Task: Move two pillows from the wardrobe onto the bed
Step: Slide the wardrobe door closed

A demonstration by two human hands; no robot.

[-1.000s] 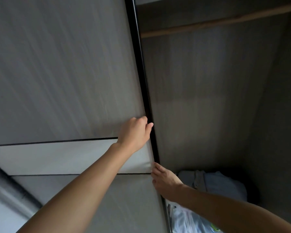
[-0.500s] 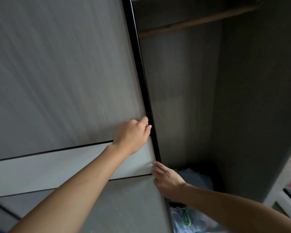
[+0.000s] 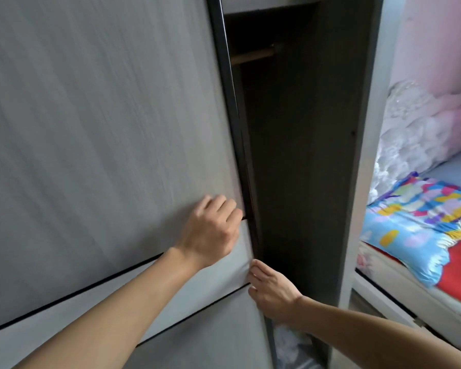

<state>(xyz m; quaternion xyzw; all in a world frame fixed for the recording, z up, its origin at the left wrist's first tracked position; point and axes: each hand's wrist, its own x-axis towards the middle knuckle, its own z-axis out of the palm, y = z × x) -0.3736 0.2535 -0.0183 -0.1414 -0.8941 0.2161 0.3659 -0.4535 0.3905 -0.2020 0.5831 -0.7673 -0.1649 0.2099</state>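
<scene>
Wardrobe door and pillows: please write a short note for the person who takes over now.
Left hand: fingers curled on the sliding door's dark edge, grip closed on it.
Right hand: lower down, fingers at the same edge.
Wardrobe: only a narrow opening shows; a hanging rod at the top, pale bundled fabric at the bottom, too little visible to call it a pillow.
Bed: to the right, with a colourful pillow lying on it.
Done: cannot tell how many pillows were moved.
Left: confirm two pillows are on the bed.
</scene>
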